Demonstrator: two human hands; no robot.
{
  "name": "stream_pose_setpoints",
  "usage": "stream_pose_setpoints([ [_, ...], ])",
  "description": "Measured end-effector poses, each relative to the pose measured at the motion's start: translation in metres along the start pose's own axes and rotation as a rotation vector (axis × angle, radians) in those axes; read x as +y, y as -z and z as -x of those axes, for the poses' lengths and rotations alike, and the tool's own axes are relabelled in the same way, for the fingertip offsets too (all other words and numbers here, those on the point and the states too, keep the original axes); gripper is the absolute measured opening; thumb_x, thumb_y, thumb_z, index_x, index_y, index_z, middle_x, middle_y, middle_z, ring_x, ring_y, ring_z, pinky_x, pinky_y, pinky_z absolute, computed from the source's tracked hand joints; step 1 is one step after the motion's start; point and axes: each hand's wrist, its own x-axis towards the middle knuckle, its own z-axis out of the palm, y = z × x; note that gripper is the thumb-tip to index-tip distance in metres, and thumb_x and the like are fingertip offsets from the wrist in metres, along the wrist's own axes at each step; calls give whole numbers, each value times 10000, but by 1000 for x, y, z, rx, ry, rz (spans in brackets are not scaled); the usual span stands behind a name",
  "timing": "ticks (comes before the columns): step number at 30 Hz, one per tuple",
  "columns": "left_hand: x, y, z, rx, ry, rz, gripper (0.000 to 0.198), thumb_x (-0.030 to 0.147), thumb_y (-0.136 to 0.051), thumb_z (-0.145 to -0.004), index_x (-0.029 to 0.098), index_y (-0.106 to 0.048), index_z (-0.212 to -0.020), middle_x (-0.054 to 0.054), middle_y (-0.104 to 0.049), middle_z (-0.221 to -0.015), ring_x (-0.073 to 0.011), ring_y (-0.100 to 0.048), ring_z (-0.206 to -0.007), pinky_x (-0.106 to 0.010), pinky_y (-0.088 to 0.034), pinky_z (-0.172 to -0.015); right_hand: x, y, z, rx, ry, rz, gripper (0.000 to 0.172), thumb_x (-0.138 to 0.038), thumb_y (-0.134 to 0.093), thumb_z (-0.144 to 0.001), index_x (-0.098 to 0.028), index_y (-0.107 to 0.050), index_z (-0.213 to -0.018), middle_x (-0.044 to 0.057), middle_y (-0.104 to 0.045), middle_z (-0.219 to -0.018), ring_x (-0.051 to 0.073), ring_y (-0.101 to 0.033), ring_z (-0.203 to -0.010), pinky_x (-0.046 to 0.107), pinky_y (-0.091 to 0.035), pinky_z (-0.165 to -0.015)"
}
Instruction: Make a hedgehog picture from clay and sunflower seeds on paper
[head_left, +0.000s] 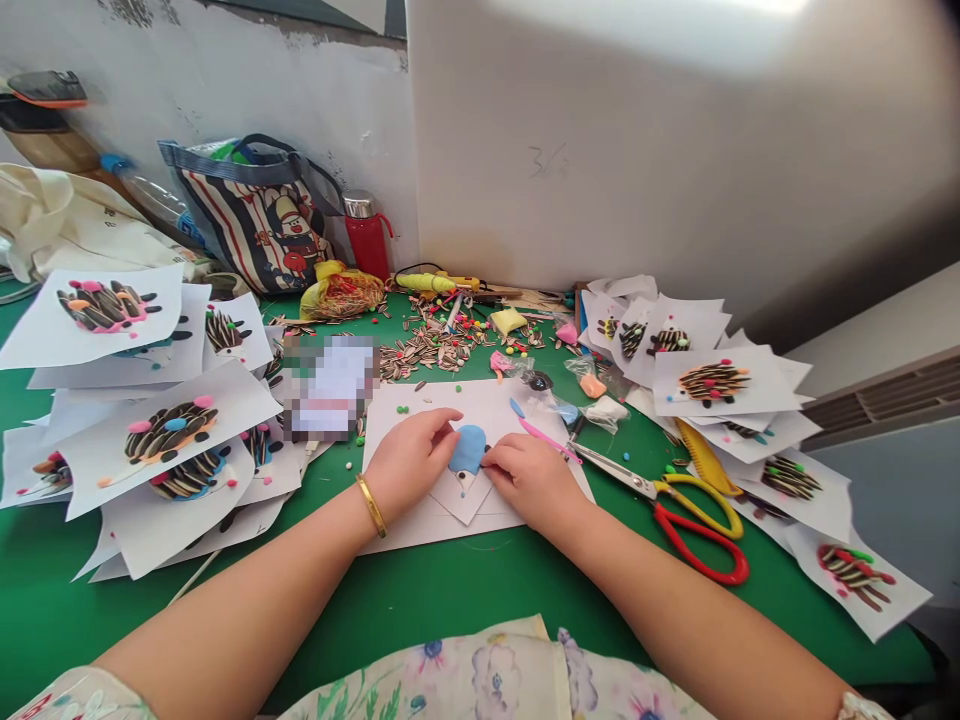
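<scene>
My left hand (411, 462), with a gold bangle (371, 505) on its wrist, and my right hand (534, 482) close in from both sides on a blue clay piece (468, 449). The clay sits on a small white paper piece (466, 498), which lies on a larger white sheet (495, 410). The fingertips of both hands touch the clay's edges. A pink modelling tool (549, 441) lies just beyond my right hand. Red-and-yellow-handled scissors (679, 515) rest to its right.
Stacks of paper sheets with seed-and-clay hedgehog figures (169, 435) crowd both sides of the green table (480, 560). Loose sunflower seeds (427, 350), clay lumps and a yellow glue gun (427, 283) lie behind. A striped bag (255, 225) and a red flask (367, 240) stand against the wall.
</scene>
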Motion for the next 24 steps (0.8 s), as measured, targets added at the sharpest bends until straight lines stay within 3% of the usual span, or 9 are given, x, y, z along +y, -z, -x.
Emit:
stream_pose_setpoints([
  [7,1,1,0,-6,32,47,337,334,-487,-905,198,-625,-1181,-51,-704,-957,-209,-639,-876,-335,-499,-778,-1,8,8,-49,88,27,199,-203,-575,-911,-219,-761,-982,79,-718,-932,207,-645,-855,346,-505,-794],
  [14,1,8,-3,5,104,64,326,330,-470,-908,217,-637,-1163,-32,-722,-936,-213,-665,-889,-327,-501,-766,-2,32,14,-121,77,-22,402,-100,-500,-871,-209,-668,-1220,93,-673,-1058,213,-618,-950,349,-504,-839],
  [19,-1,10,-4,-3,129,60,324,323,-471,-908,220,-632,-1170,-31,-735,-951,-212,-676,-902,-329,-502,-782,-4,31,14,-211,127,89,416,-98,-516,-853,-228,-668,-1218,89,-647,-998,214,-585,-890,350,-472,-785],
  [24,0,10,-4,-4,125,45,318,333,-474,-910,223,-631,-1163,-29,-737,-947,-214,-674,-900,-334,-496,-784,-4,27,14,-210,153,170,393,-119,-547,-856,-249,-683,-1201,92,-631,-982,204,-553,-833,338,-445,-741],
])
